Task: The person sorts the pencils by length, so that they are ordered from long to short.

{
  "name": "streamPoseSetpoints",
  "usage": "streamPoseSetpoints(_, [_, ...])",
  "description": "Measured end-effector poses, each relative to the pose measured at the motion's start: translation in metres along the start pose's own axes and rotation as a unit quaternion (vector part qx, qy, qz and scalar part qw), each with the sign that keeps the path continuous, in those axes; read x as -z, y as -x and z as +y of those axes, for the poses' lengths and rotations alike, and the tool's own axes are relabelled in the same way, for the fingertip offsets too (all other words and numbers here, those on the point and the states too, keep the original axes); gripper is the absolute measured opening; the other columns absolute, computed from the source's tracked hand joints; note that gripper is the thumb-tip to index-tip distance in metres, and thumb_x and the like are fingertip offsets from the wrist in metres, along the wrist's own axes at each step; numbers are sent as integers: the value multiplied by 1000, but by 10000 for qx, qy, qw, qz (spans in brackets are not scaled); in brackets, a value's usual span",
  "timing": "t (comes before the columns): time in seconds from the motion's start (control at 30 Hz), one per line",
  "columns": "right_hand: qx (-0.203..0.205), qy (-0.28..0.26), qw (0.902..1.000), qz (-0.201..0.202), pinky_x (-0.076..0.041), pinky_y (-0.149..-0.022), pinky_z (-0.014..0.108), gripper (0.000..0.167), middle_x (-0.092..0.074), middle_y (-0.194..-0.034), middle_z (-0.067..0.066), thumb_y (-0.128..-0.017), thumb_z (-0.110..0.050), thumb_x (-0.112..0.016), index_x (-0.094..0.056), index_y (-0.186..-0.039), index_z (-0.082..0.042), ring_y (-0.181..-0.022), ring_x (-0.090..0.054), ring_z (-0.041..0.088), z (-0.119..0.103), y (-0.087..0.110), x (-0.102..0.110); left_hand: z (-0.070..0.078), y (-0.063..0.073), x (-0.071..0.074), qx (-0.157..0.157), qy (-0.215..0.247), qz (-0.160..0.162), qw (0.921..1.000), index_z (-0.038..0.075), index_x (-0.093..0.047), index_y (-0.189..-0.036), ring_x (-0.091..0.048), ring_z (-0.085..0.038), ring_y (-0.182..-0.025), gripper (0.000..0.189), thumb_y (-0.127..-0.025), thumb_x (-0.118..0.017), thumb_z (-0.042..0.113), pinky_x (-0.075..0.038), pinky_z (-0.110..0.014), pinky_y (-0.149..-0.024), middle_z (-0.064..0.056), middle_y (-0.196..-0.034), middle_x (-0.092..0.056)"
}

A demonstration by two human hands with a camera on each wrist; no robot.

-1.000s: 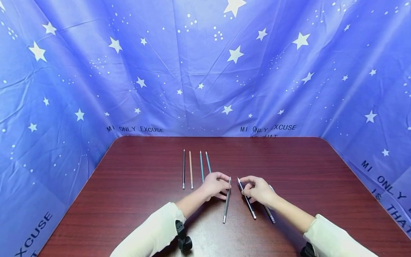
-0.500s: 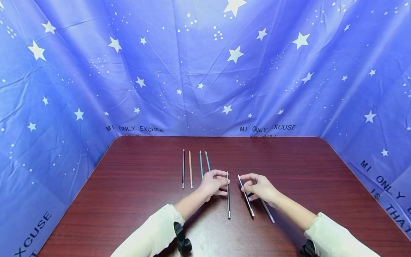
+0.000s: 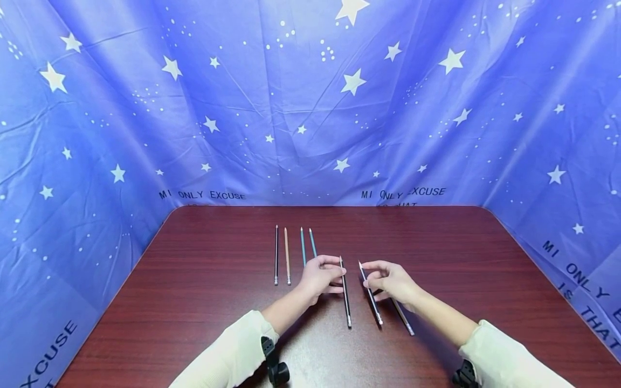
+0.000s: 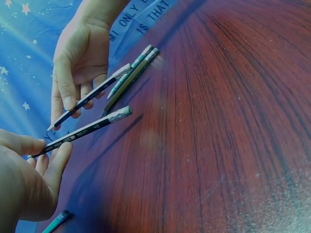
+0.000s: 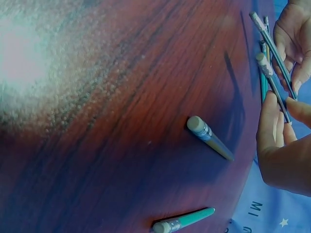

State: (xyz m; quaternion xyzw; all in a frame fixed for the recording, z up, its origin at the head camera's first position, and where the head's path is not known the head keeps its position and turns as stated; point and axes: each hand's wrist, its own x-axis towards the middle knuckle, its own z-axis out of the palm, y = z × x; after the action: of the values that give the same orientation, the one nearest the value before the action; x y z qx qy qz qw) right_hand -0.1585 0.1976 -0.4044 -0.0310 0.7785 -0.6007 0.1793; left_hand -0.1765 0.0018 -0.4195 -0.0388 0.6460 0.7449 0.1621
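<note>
My left hand (image 3: 321, 277) pinches a black pencil (image 3: 346, 302) between thumb and fingers near its sharpened end. In the left wrist view, this pencil (image 4: 92, 130) is raised over the table, its white eraser end pointing away from the hand. My right hand (image 3: 395, 283) pinches another black pencil (image 3: 372, 302) in the same way, also lifted, eraser end toward the near side. The two held pencils are apart. Beneath the right hand, an olive pencil (image 5: 216, 145) and a green pencil (image 5: 194, 217) lie on the table, partly hidden in the head view.
Left of the hands, a black pencil (image 3: 276, 253), a wood-coloured pencil (image 3: 287, 256) and two teal pencils (image 3: 303, 245) lie in a row on the brown table (image 3: 204, 280). My left hand covers the teal ones' near ends. A blue starry curtain (image 3: 291, 108) surrounds the table.
The pencil in my left hand has turned, its eraser end swinging right and its tip left. Both hands have shifted slightly farther from me, still holding their pencils.
</note>
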Motion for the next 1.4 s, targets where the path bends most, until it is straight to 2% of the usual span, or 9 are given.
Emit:
streamPoseSetpoints(0.43, [-43, -125, 9999, 25, -59, -59, 28, 51, -60, -82, -1, -84, -2, -59, -42, -132, 8, -75, -61, 10, -2, -1, 2, -2, -8, 0, -37, 83, 76, 9999, -3, -55, -115, -62, -13, -64, 36, -81, -66, 1, -62, -33, -63, -6, -87, -63])
streamPoseSetpoints(0.77, [42, -146, 9998, 141, -61, -63, 28, 52, -60, -81, -2, -84, -4, -61, -43, -132, 7, -75, -62, 9, -10, -2, 5, 6, -17, 4, -56, 54, 246, 9997, -2, -56, -113, -61, -12, -64, 32, -82, -66, 0, -62, -32, -64, -6, -88, -63])
streamPoseSetpoints(1.03, [23, -242, 9997, 69, -60, -62, 26, 54, -60, -81, -4, -85, -3, -61, -40, -134, 8, -76, -63, 10, -12, -3, 9, 12, -23, 10, -68, 75, 403, 9991, -3, -56, -116, -63, -13, -66, 35, -82, -65, 0, -62, -32, -64, -9, -92, -66])
streamPoseSetpoints(1.4, [3, -317, 9994, 99, -60, -62, 26, 53, -59, -81, -4, -85, -3, -61, -41, -133, 8, -77, -63, 10, -13, -4, 9, 19, -34, 12, -244, -118, 619, 9977, 0, -58, -115, -63, -12, -64, 33, -83, -66, 1, -62, -33, -64, -10, -94, -68])
